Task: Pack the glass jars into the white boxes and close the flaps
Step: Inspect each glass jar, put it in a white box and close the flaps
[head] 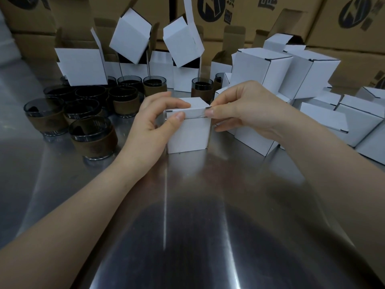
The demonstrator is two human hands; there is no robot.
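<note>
At the middle of the steel surface (198,215), the white box (188,134) stands upright, top flap down. Your left hand (151,122) pinches its top left edge, thumb in front; your right hand (239,109) pinches the top right corner. Unpacked glass jars (93,138) sit toward the left edge.

A shiny stainless-steel tabletop (187,205) catches dull streaks of overhead light. Behind it rises a wall of stacked brown corrugated cartons (333,38) printed with black logos.
</note>
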